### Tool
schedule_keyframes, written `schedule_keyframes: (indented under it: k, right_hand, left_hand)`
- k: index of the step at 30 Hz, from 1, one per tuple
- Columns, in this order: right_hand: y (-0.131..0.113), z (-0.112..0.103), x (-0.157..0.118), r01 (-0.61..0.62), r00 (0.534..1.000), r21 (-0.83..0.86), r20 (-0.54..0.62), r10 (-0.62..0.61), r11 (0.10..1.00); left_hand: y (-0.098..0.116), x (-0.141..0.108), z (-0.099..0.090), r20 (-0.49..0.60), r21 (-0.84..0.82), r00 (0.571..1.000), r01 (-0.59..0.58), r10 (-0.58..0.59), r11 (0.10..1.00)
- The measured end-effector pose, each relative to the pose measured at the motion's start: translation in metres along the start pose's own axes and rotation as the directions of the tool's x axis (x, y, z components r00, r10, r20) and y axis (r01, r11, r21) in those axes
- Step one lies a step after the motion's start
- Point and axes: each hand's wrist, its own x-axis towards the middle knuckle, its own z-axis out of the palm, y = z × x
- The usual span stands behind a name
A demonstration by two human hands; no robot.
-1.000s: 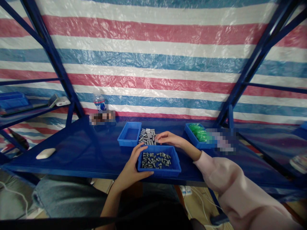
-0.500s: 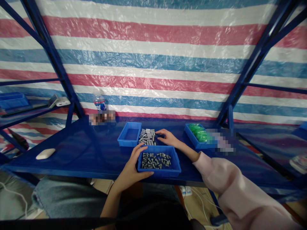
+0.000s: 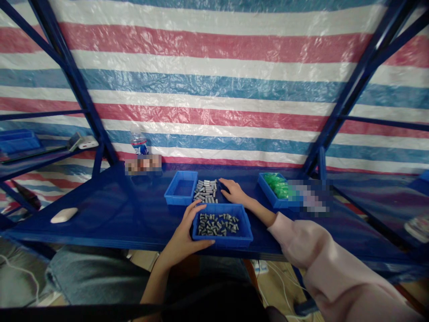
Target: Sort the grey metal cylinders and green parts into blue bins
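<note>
My left hand (image 3: 184, 232) grips the left end of a blue bin (image 3: 231, 243) at the table's front edge, thumb along the near wall and fingers over the far corner. Inside that bin lie many small dark metal screws (image 3: 217, 224). Behind it, a group of silvery metal cylinders (image 3: 206, 191) lies on the blue tabletop. My right hand (image 3: 233, 192) rests just right of these cylinders, fingers stretched out and apart, with nothing visible in it. Left of the cylinders stands another blue bin (image 3: 181, 199) with nothing seen inside.
To the right, a blue bin (image 3: 278, 203) holds green plastic material (image 3: 276, 185), beside a blurred patch. A white mouse-shaped object (image 3: 64, 215) lies at the left front. A bottle (image 3: 139, 144) stands at the back left. Blue metal posts (image 3: 72, 80) frame the table (image 3: 127, 223).
My right hand has shifted very slightly, its fingers now flatter and straighter beside the cylinders. The left hand and the bin of screws stay where they were.
</note>
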Motion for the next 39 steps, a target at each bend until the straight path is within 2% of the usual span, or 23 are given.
schedule_keyframes:
  k: [4, 8, 10, 15, 21, 24, 30, 32, 34, 36, 38, 39]
  right_hand:
    - [-0.008, -0.005, 0.001, 0.049, 0.994, -0.029, 0.095, -0.046, 0.998]
    - [-0.011, -0.008, 0.004, 0.058, 0.991, -0.032, 0.12, -0.054, 0.998]
    - [-0.011, -0.008, 0.005, 0.062, 0.994, -0.029, 0.087, -0.059, 0.998]
    - [-0.007, -0.005, 0.006, 0.126, 0.986, -0.034, -0.102, -0.128, 0.992]
    - [0.0, 0.001, 0.008, 0.167, 0.983, 0.037, -0.083, -0.164, 0.985]
    - [0.003, 0.003, 0.009, 0.174, 0.979, 0.113, -0.128, -0.159, 0.978]
    - [0.003, 0.006, 0.008, 0.11, 0.976, 0.327, -0.214, -0.04, 0.939]
    - [0.001, 0.004, 0.007, 0.052, 0.979, 0.47, -0.199, 0.048, 0.881]
    - [-0.003, 0.0, 0.007, -0.012, 0.983, 0.654, -0.129, 0.127, 0.757]
    - [-0.009, -0.009, 0.005, -0.062, 0.989, 0.829, -0.022, 0.144, 0.556]
    - [-0.019, -0.022, 0.0, -0.105, 0.993, 0.936, 0.081, 0.083, 0.337]
    - [-0.024, -0.029, -0.003, -0.156, 0.987, 0.954, 0.158, 0.015, 0.256]
  left_hand:
    - [-0.001, -0.001, 0.001, -0.002, 0.002, 1.0, -0.002, 0.002, 1.0]
    - [-0.001, -0.001, 0.0, -0.001, -0.001, 1.0, 0.0, 0.0, 1.0]
    - [0.0, -0.001, 0.0, -0.002, -0.002, 1.0, -0.001, 0.001, 1.0]
    - [0.0, 0.0, 0.001, 0.001, -0.003, 1.0, 0.005, -0.005, 1.0]
    - [0.0, -0.001, 0.001, -0.004, -0.001, 1.0, 0.005, -0.005, 1.0]
    - [-0.002, -0.001, 0.001, -0.011, -0.004, 1.0, 0.005, -0.005, 1.0]
    - [-0.002, 0.0, 0.001, -0.009, 0.002, 1.0, -0.001, 0.001, 1.0]
    - [-0.001, 0.0, 0.001, -0.008, 0.002, 1.0, 0.004, -0.004, 1.0]
    - [0.0, 0.0, 0.0, -0.007, 0.003, 1.0, 0.006, -0.006, 1.0]
    - [0.001, -0.001, 0.0, -0.008, 0.004, 1.0, 0.004, -0.004, 1.0]
    - [0.001, -0.001, 0.0, -0.011, 0.003, 1.0, -0.001, 0.001, 1.0]
    - [0.001, -0.001, 0.0, -0.011, 0.002, 1.0, -0.003, 0.003, 1.0]
